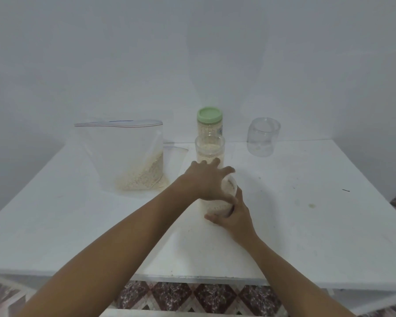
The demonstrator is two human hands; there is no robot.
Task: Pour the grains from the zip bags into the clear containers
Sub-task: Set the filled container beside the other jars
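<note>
Centrally, the left hand curls over the top of a clear, grain-filled plastic jar. The right hand grips its base.

The zip bag, the green-lidded jar and the open jar blocked left and centre; bare table lay right of the empty container.

Mostly covered by left hand and right hand: grain-filled clear plastic container, frame centre; lid on or off unreadable. Lower part of green-lidded clear jar hidden behind open grain-filled jar. Forearms cropped at bottom edge.
</note>
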